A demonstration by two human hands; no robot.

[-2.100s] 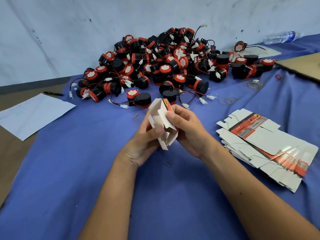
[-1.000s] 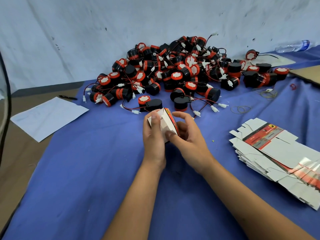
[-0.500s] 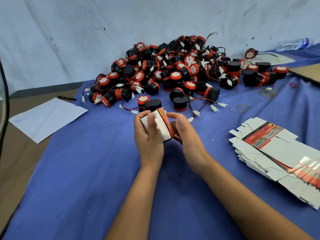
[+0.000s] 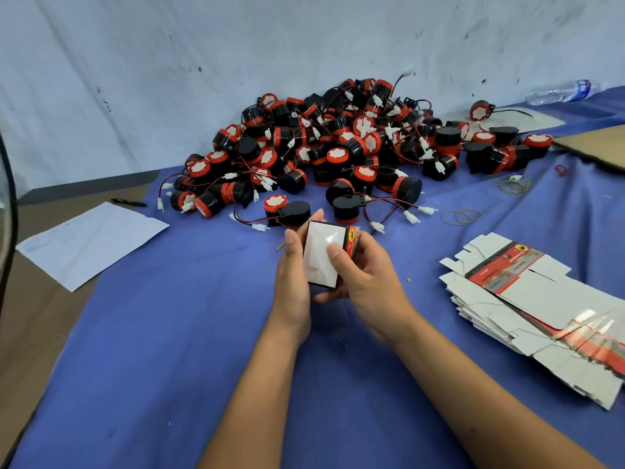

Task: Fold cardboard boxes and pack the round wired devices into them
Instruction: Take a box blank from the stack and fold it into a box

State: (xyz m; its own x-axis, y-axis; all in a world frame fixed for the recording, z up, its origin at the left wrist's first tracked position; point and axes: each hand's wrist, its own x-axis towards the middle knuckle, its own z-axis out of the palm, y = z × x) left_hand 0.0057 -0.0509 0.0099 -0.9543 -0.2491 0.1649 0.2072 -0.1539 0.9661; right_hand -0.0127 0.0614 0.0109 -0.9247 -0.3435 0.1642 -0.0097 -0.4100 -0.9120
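Held above the surface [image 4: 169, 333] between both hands, the box [image 4: 323, 253] is kept just in front of the pile [image 4: 338, 154] of devices, so that the next one is probably within easy reach. The left hand [image 4: 292, 286] is curled round the box's left edge, thumb on its white face. The right hand [image 4: 368, 279] is wrapped round the printed side, thumb pressed on the same face, seemingly to keep the folded shape square. Flat blanks [image 4: 541, 309] are stacked right of the box, well apart from the pile, ready for folding.
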